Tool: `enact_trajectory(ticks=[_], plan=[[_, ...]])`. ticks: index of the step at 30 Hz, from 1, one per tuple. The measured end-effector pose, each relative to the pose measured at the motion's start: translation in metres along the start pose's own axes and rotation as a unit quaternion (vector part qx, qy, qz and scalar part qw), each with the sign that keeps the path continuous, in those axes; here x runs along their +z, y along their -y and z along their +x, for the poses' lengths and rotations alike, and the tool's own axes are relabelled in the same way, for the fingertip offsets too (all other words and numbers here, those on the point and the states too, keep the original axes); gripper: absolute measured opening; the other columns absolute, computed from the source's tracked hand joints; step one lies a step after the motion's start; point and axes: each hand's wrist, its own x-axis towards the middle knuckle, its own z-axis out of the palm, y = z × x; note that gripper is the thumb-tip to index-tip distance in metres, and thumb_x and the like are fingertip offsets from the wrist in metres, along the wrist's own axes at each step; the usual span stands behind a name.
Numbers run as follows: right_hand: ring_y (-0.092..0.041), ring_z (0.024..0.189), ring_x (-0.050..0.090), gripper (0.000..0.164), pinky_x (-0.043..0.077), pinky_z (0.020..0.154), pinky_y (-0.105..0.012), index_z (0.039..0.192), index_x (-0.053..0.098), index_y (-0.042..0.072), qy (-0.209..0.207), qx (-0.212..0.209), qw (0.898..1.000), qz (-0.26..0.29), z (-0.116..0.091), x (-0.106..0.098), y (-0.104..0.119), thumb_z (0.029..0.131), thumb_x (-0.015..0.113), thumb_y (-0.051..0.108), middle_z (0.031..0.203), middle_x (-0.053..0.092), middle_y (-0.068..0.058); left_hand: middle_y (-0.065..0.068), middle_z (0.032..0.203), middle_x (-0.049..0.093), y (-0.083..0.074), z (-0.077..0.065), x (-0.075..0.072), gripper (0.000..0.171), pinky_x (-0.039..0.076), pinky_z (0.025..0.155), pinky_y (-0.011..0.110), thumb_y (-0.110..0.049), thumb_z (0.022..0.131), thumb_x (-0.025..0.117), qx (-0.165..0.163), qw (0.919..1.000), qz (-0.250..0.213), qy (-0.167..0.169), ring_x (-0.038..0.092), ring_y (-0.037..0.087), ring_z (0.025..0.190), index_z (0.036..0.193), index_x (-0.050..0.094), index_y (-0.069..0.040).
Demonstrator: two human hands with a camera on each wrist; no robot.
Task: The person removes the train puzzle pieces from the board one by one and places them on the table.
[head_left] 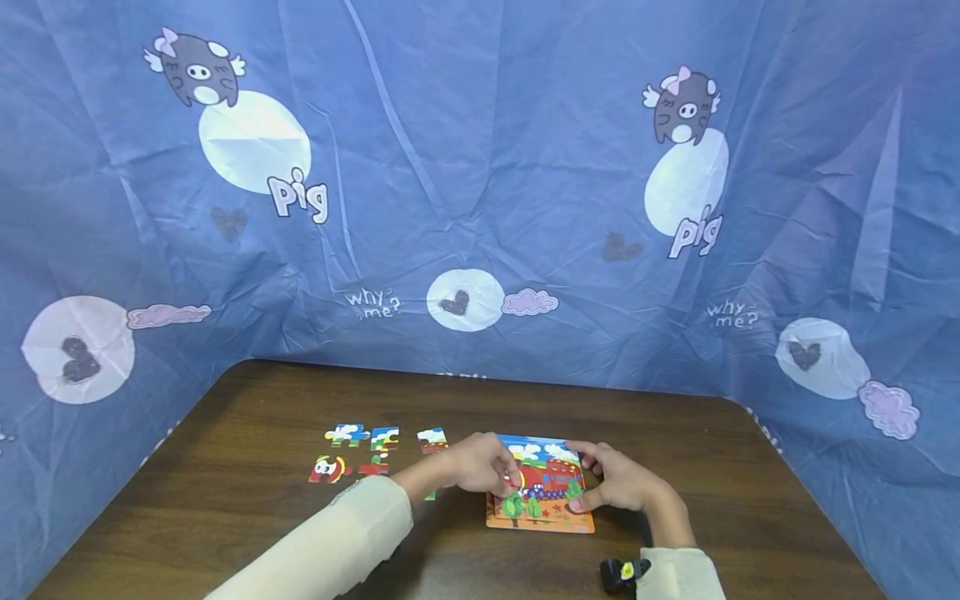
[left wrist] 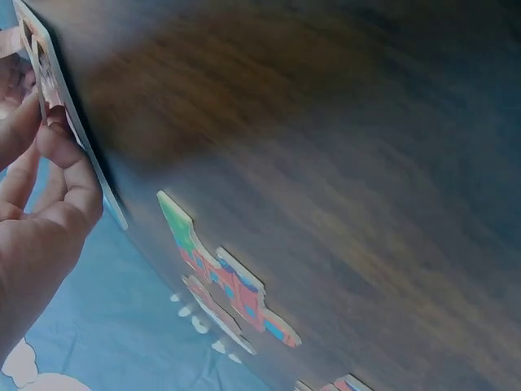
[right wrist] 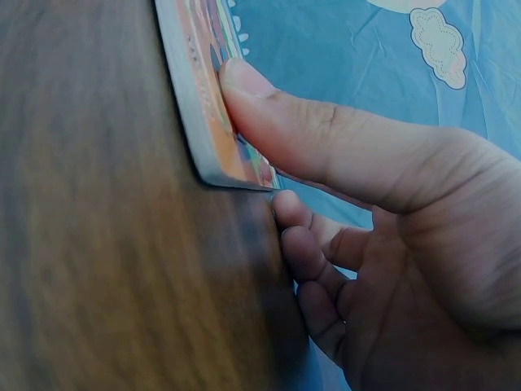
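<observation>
Left hand [head_left: 480, 462]: thumb and fingertip pinch a thin puzzle piece [left wrist: 40, 80] over the board's 9 o'clock side. Right hand [head_left: 618, 479]: thumb laid on the board near 4 o'clock, index finger reaching its corner near 1; nothing lifted.

Puzzle board [head_left: 540, 524] lies flat on the table [head_left: 675, 433], between the hands, toward 5 o'clock in the head view. Loose pieces [head_left: 329, 469] lie well off it, at 9 to 10 o'clock.

Handling, my judgement: pinch by the rim, turn the piece until knobs and picture lines agree, lower it level, then press with a flat fingertip. Steady thumb pressure near 4 should stop the board sliding; light touch, lest set pieces pop out.

Hard to see: pinched piece is nearly edge-on, picture unreadable; left fingers cover the board's 9 o'clock edge; left forearm hides part of the loose group; left wrist view cuts off the board.
</observation>
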Motion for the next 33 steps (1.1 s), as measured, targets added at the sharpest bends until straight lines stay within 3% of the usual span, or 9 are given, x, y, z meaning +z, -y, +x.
enact_trajectory(ticks=[8, 16, 22, 28, 33], plan=[[-0.03, 0.115, 0.05, 0.094, 0.039, 0.103, -0.06, 0.15, 0.052, 0.016, -0.001, 0.006, 1.0, -0.003, 0.002, -0.001, -0.002, 0.069, 0.096, 0.028, 0.117, 0.053, -0.006, -0.002, 0.081, 0.072, 0.004, -0.005, -0.009, 0.01, 0.05, 0.068, 0.027, -0.001, 0.086, 0.079, -0.01, 0.9993, -0.032, 0.017, 0.061, 0.008, 0.077, 0.089, 0.077, -0.011], [-0.029, 0.114, 0.05, 0.094, 0.04, 0.103, -0.059, 0.15, 0.052, 0.017, -0.004, 0.008, 1.0, -0.011, 0.002, -0.001, -0.001, 0.068, 0.096, 0.03, 0.117, 0.053, -0.005, 0.003, 0.081, 0.069, 0.011, -0.011, -0.019, 0.011, 0.048, 0.064, 0.028, 0.001, 0.088, 0.077, 0.001, 0.995, -0.094, 0.034, 0.059, 0.011, 0.074, 0.096, 0.075, -0.005], [-0.029, 0.114, 0.05, 0.093, 0.041, 0.102, -0.058, 0.15, 0.052, 0.016, -0.004, 0.012, 1.0, -0.011, 0.001, -0.001, 0.001, 0.069, 0.096, 0.027, 0.117, 0.053, -0.006, 0.004, 0.078, 0.066, 0.021, -0.014, -0.025, 0.015, 0.049, 0.065, 0.028, 0.005, 0.086, 0.076, -0.017, 0.9851, -0.167, 0.036, 0.057, 0.012, 0.071, 0.1, 0.073, -0.001], [-0.029, 0.112, 0.05, 0.093, 0.042, 0.1, -0.057, 0.15, 0.051, 0.015, 0.002, 0.007, 1.0, -0.007, 0.0, -0.001, 0.001, 0.07, 0.096, 0.026, 0.117, 0.052, -0.007, 0.008, 0.089, 0.075, 0.031, -0.022, -0.03, 0.011, 0.057, 0.072, 0.032, 0.0, 0.09, 0.074, -0.044, 0.9687, -0.243, 0.027, 0.065, 0.013, 0.076, 0.101, 0.075, 0.002], [-0.029, 0.112, 0.05, 0.092, 0.042, 0.101, -0.058, 0.15, 0.051, 0.016, 0.001, 0.009, 1.0, -0.011, 0.001, 0.0, 0.0, 0.07, 0.096, 0.028, 0.117, 0.052, -0.006, 0.009, 0.101, 0.076, 0.038, -0.032, -0.038, 0.016, 0.058, 0.076, 0.033, -0.001, 0.096, 0.068, -0.048, 0.9641, -0.261, 0.014, 0.065, 0.013, 0.078, 0.109, 0.076, 0.003]])
